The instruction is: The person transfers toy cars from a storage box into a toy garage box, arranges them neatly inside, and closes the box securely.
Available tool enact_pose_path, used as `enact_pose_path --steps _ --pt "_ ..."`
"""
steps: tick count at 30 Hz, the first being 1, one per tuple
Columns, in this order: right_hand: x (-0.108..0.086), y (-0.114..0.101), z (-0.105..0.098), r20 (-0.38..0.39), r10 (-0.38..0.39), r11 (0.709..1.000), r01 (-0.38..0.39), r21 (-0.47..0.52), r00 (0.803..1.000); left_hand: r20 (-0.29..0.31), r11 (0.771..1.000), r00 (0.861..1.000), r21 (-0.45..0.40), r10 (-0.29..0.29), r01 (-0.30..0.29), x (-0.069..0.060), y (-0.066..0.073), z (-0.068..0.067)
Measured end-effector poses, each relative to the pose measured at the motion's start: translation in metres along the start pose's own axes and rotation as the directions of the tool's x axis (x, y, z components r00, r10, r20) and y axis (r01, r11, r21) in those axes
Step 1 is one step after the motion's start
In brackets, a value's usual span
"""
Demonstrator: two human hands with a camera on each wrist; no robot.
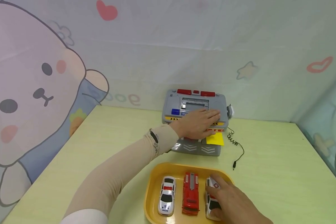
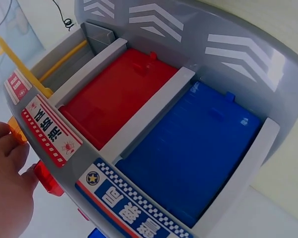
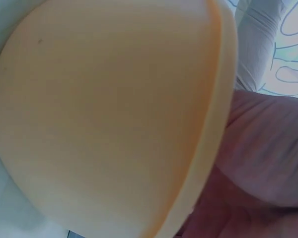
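Observation:
A grey toy station [image 1: 168, 102] stands at the back of the table, and my left hand [image 1: 197, 124] rests over its front with fingers fairly straight. In the left wrist view, red [image 2: 121, 94] and blue [image 2: 193, 148] doors show below the station's edge, with the left hand [image 2: 10, 183] at the frame's left. My right hand [image 1: 232, 199] grips a white ambulance [image 1: 212, 199] at the right of a yellow tray [image 1: 149, 193]. Beside it lie a red fire truck [image 1: 190, 197] and a white police car [image 1: 166, 196]. The tray's wall [image 3: 104, 114] hides the right fingers in the right wrist view.
A coiled black cord [image 1: 242, 149] with a plug lies right of the station. A yellow flap [image 1: 217, 139] sticks out at the station's front right. Behind the table hangs a printed cloth [image 1: 145, 68].

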State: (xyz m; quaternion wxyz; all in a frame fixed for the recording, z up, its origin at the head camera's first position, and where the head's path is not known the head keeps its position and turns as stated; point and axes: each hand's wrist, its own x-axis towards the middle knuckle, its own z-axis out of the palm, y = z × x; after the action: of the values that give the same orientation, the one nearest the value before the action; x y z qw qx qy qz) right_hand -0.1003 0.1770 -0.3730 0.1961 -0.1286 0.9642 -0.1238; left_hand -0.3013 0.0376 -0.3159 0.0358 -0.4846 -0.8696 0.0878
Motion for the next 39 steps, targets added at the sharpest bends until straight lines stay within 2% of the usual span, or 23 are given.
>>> enact_pose_path --steps 9,13,20,27,32,39 --pt "0.008 -0.002 0.008 0.051 -0.013 0.998 0.016 -0.06 0.999 -0.003 1.0 1.0 -0.001 -0.013 0.013 0.0 0.002 0.001" --pt "0.009 -0.002 0.01 0.05 -0.023 0.997 0.027 -0.073 0.998 -0.004 1.0 1.0 -0.002 -0.014 0.014 0.0 0.002 0.001" --pt "0.013 -0.001 0.009 0.05 -0.054 0.998 0.056 -0.031 0.997 0.002 1.0 1.0 -0.021 -0.016 0.017 0.001 0.002 0.001" --pt "0.013 -0.002 0.009 0.027 -0.084 0.991 0.087 -0.101 0.996 0.004 0.999 1.0 -0.045 -0.025 0.025 0.004 0.004 0.001" --pt "0.009 -0.002 0.004 0.034 -0.088 0.993 0.09 -0.07 0.996 0.004 0.999 1.0 -0.048 -0.023 0.023 0.005 0.005 0.0" --pt "-0.004 -0.002 -0.013 0.018 -0.107 0.994 0.106 0.018 0.994 -0.001 0.999 1.0 -0.031 -0.02 0.02 0.006 0.005 -0.001"
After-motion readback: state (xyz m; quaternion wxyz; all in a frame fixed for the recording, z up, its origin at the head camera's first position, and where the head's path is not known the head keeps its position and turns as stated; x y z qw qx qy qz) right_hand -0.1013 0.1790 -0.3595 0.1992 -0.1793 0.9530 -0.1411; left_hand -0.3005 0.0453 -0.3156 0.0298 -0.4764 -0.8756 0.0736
